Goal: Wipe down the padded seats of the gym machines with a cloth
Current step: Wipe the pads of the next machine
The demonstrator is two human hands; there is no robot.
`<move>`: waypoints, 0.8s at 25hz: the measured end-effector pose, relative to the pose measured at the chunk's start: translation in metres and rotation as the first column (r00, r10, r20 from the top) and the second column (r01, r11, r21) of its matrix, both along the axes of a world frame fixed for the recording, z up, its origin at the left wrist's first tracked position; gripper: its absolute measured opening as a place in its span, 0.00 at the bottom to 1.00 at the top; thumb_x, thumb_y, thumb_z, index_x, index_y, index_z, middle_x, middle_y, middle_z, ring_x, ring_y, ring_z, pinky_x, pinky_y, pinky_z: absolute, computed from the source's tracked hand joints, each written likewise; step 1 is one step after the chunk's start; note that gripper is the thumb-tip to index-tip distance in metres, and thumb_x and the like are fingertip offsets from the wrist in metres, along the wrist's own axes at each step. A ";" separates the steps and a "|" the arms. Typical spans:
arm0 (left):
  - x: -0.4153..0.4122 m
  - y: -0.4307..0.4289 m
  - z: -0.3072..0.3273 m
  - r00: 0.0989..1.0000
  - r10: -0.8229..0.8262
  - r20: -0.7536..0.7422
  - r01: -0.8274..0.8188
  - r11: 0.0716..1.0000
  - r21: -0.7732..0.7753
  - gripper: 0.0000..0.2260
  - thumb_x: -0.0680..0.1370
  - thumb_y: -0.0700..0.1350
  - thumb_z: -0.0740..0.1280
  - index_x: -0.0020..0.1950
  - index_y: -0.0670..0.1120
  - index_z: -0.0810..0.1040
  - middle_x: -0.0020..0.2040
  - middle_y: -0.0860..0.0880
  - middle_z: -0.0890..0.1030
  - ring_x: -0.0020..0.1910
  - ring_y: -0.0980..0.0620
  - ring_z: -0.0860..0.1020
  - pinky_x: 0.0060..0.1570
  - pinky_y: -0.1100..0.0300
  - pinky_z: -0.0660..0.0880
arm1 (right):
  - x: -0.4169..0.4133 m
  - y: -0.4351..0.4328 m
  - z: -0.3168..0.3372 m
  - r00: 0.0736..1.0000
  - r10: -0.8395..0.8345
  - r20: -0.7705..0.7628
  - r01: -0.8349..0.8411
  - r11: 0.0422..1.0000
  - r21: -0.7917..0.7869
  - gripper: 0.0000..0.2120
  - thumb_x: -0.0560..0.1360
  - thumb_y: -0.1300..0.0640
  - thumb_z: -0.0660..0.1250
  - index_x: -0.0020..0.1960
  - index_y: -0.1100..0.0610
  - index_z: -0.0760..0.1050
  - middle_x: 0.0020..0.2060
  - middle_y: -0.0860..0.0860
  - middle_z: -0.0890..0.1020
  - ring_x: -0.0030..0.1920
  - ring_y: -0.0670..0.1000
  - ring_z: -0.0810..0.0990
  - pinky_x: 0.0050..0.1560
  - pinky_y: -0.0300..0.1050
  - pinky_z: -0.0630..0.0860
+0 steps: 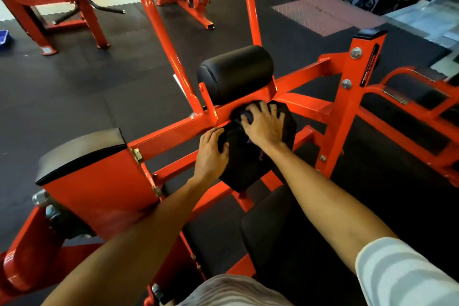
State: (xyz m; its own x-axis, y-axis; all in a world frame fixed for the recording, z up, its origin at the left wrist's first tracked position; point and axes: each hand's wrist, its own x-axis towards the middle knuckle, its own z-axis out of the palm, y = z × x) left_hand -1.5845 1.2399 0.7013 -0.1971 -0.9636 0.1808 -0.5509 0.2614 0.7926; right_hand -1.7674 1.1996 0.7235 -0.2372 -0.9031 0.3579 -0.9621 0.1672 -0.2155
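On the far end of the black seat pad (238, 166) | right hand (264, 125) spread, pressing purple cloth (248, 117) | left hand (211, 151) gripping its left edge

Most of the cloth (238, 114), perhaps purple, is hidden under the right hand (264, 125) on the seat pad (238, 169)

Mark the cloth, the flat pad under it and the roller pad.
cloth (243, 115): head view, on its exposed purple fold.
flat pad (238, 171): head view, on the bare black near end.
roller pad (236, 71): head view, on the middle of its curved black side.
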 end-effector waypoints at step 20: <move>-0.017 -0.021 0.020 0.966 -0.090 0.242 0.089 0.996 0.017 0.20 0.82 0.39 0.61 0.75 0.43 0.70 0.71 0.47 0.72 0.73 0.48 0.67 0.68 0.47 0.72 | -0.044 -0.044 0.031 0.947 -0.243 0.211 0.194 0.954 0.230 0.23 0.74 0.45 0.68 0.67 0.52 0.76 0.66 0.53 0.75 0.70 0.61 0.70 0.68 0.61 0.65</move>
State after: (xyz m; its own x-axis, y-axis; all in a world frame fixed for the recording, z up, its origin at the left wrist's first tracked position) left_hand -1.6012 1.2187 0.7216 -0.3201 -0.9408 0.1115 -0.7010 0.3144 0.6401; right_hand -1.8113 1.1553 0.7542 -0.4916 -0.8670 0.0821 -0.8229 0.4316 -0.3695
